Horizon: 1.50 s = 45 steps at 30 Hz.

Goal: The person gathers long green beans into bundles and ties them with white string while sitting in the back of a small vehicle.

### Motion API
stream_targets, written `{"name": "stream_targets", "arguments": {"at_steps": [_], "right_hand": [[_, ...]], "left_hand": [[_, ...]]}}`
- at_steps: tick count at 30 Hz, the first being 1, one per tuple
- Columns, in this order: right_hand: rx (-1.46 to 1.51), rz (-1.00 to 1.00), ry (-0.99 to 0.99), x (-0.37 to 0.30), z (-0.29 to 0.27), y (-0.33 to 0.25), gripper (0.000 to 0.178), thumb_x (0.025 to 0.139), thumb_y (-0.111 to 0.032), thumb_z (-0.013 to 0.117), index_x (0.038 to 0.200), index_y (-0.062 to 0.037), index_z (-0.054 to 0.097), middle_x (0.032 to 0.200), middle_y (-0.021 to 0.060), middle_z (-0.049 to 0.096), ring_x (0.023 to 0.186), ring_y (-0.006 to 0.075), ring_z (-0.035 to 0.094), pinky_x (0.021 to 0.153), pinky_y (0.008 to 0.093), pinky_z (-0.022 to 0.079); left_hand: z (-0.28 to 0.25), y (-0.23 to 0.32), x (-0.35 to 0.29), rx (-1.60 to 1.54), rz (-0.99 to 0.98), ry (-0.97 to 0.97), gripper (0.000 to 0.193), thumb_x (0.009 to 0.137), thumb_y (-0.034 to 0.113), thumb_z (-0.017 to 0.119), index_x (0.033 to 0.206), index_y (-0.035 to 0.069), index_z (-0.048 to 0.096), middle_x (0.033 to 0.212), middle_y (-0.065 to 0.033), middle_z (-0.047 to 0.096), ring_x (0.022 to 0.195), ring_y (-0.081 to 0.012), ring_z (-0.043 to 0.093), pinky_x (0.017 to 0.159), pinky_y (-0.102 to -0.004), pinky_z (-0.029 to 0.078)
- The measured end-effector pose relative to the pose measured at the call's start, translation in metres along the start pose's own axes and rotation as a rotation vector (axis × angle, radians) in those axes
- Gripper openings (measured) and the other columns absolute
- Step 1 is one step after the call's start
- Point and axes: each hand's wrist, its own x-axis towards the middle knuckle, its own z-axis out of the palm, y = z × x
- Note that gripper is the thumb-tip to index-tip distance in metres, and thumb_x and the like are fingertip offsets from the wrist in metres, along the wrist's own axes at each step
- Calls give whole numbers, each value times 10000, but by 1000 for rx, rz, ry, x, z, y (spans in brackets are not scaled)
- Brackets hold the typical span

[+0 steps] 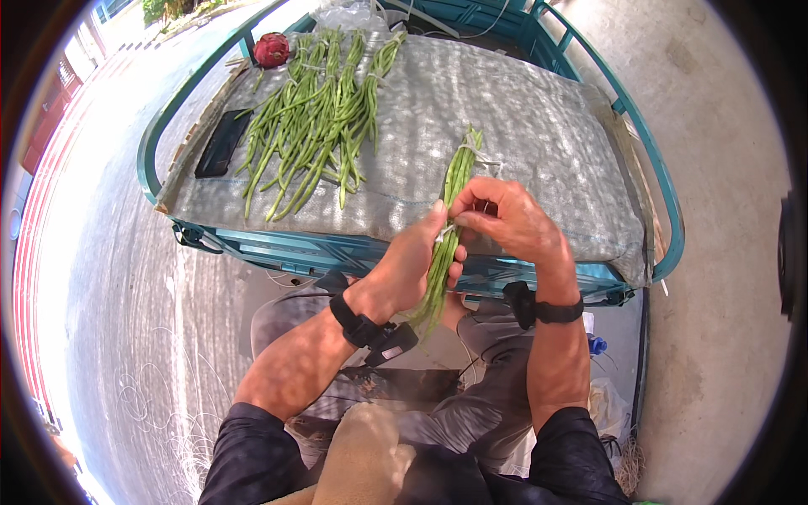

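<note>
Left hand (412, 261): grip closed around a yardlong bean bundle (459, 177), thumb along the upper side. Right hand (512, 220): thumb and forefinger drawn together at the bundle, beside the lower white tie (443, 233); whether the grip pinches the tie cannot be told. An upper white tie (480, 155) encircles the bundle near its far end.

Bundle position: in front of the person, above the near edge of a gray woven cover (513, 93), tilted, with the far end toward the right and the near end above the lap. The cover lies in a teal cargo bed (646, 160).

On the cover, far left: several tied yardlong bean bundles (316, 126), side by side. Adjacent items: a red dragon fruit (271, 50) near their tied ends and a black smartphone (222, 145) to their left.
</note>
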Motion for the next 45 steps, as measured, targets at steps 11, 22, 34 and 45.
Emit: {"name": "stream_targets", "arguments": {"at_steps": [11,22,34,45], "right_hand": [[59,44,-31,2,-1,-1,88,882,6,694,959,8,651,802,7,646,750,67,587,681,260,492],[196,92,13,-8,-19,13,83,913,-71,722,947,-9,679,812,-39,611,733,38,531,638,229,441],[347,310,-85,2,-2,37,215,953,-182,725,943,33,715,756,3,643,611,59,524,514,241,392],[1273,-21,-294,16,31,61,321,1020,-253,664,1185,21,649,1135,105,712,1031,181,690,910,327,582]], "left_hand": [[-14,-7,10,162,116,-206,449,1095,494,463,1154,61,568,844,11,517,692,-101,500,641,-288,469],[-4,5,0,130,108,-138,367,1111,417,457,1094,59,535,818,35,476,646,-69,426,605,-257,408],[2,29,-6,-118,136,-281,328,1122,353,430,1087,45,538,804,36,441,620,-66,390,575,-239,368],[17,22,-10,-281,155,-482,356,1104,402,484,1114,51,541,784,51,420,608,-55,377,575,-241,357]]}}
